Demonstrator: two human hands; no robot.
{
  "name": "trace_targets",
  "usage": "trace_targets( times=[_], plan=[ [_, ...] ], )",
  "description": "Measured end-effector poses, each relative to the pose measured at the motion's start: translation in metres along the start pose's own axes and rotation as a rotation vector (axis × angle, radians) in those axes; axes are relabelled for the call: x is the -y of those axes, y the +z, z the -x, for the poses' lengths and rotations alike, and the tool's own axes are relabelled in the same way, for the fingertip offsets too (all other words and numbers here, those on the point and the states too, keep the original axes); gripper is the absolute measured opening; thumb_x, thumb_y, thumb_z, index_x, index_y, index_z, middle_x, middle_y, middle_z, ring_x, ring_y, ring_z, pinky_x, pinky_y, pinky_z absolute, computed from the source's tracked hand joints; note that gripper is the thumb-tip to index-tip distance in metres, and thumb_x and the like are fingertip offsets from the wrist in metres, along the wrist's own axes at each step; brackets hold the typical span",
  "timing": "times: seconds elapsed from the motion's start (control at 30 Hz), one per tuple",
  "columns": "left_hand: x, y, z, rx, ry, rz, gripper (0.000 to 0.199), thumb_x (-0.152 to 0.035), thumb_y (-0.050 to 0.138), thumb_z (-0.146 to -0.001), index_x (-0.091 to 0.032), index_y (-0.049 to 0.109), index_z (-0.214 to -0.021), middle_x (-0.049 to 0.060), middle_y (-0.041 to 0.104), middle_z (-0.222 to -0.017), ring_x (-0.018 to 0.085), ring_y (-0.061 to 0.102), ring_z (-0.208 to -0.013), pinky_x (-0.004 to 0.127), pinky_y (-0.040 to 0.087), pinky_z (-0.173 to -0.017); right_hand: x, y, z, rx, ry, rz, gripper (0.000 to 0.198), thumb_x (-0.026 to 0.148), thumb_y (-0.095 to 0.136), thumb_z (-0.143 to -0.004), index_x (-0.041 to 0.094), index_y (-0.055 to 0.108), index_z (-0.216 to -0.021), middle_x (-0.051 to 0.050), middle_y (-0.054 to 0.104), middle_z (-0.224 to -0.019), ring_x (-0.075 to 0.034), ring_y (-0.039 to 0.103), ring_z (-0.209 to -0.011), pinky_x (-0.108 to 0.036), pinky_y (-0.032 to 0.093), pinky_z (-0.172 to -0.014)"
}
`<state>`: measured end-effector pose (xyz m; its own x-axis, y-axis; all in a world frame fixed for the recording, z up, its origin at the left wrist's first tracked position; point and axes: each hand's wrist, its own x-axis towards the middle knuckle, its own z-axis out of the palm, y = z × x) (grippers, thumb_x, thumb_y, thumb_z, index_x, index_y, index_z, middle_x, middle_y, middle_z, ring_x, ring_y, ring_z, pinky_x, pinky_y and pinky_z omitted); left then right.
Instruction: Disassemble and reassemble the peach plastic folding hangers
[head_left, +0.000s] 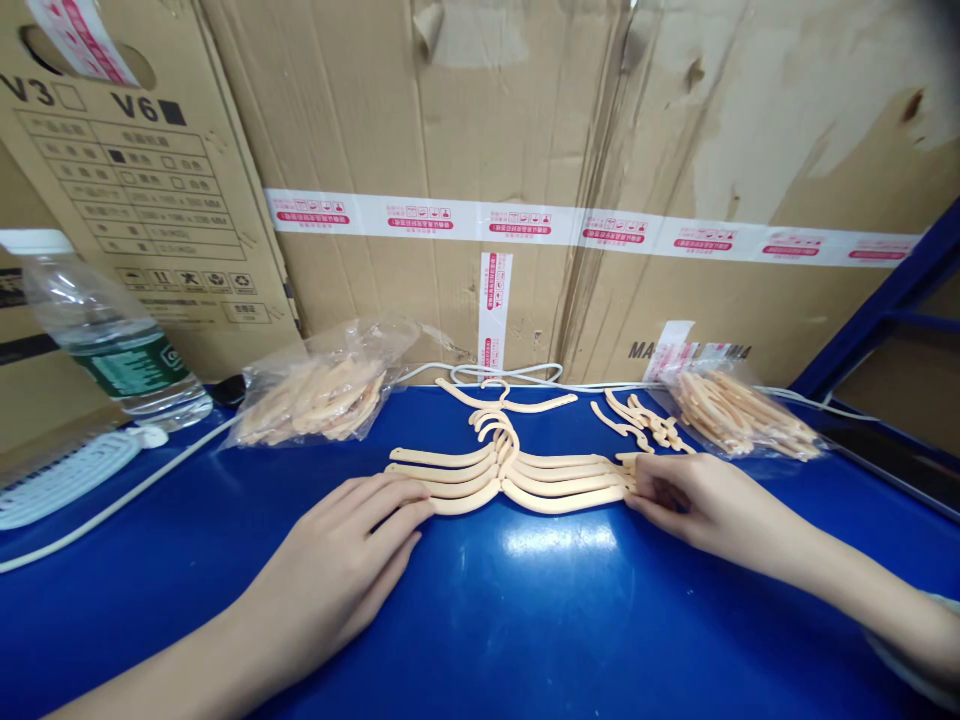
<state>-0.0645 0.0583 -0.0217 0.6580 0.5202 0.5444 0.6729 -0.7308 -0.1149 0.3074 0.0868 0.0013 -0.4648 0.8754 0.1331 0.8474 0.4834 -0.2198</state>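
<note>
Several beige plastic clothes hangers (499,480) lie in a row, one behind another, on the blue table, hooks pointing away from me. My left hand (349,545) has its fingers closed about their left ends, the thumb against the nearest one. At their right ends my right hand (686,495) pinches the tips between thumb and fingers, hiding them in part. Just behind the row lies a separate beige hanger (540,405), its arms spread. Loose folded hanger pieces (652,425) rest behind my right hand.
Clear bags of beige hanger parts lie at left (315,395) and right (739,410). A water bottle (127,360), a pale-blue hairbrush (67,480) and a white cable (187,460) are on the left. Cardboard boxes (375,120) wall off the back; a dark flat device (900,465) lies far right.
</note>
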Motion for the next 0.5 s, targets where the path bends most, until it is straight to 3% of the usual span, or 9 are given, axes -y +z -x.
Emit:
trace_targets(
  times=[0.27, 0.5],
  plan=[
    [-0.0008, 0.0004, -0.0007, -0.035, 0.019, -0.031, 0.024, -0.013, 0.048, -0.093, -0.016, 0.066, -0.109, 0.01, 0.07, -0.109, 0.026, 0.066, -0.097, 0.042, 0.054, -0.084, 0.0005, -0.006, 0.0007, -0.173, -0.008, -0.077, 0.034, 0.041, 0.049, -0.093, 0.021, 0.045, -0.065, 0.001, 0.051, -0.055, -0.013, 0.045, -0.048, -0.025, 0.031, -0.047],
    [-0.0016, 0.0005, -0.0006, -0.032, 0.021, -0.018, 0.024, -0.012, 0.05, -0.092, -0.016, 0.065, -0.11, 0.01, 0.07, -0.111, 0.025, 0.065, -0.099, 0.042, 0.052, -0.086, -0.0029, -0.0052, -0.0001, -0.254, 0.023, -0.199, 0.023, 0.038, 0.051, -0.093, 0.021, 0.051, -0.077, 0.002, 0.054, -0.061, -0.013, 0.047, -0.05, -0.024, 0.036, -0.047]
  ],
)
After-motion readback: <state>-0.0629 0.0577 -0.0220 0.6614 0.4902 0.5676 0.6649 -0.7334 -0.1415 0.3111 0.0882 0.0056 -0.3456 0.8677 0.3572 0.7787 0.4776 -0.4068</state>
